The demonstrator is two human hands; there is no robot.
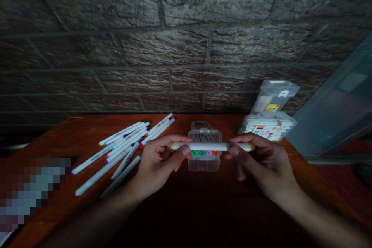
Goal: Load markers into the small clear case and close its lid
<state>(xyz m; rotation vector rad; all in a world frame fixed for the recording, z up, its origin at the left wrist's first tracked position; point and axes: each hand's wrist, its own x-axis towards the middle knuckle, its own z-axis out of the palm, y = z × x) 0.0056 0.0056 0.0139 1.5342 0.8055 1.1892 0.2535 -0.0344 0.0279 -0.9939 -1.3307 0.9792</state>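
I hold a white marker with yellow end caps (207,146) level in front of me. My left hand (158,161) pinches its left end, and my right hand (258,159) pinches its right end. Right behind and below the marker stands a small clear plastic marker box (204,162) on the reddish wooden table (72,131). Several coloured marker caps (205,153) show in that box. Both hands are closed on the marker.
Several loose white markers (124,143) lie fanned out on the table to the left. A clear packet of markers (269,124) and a taller clear case (274,97) stand at the back right. A dark brick wall (174,46) rises behind. A blurred patch covers the lower left.
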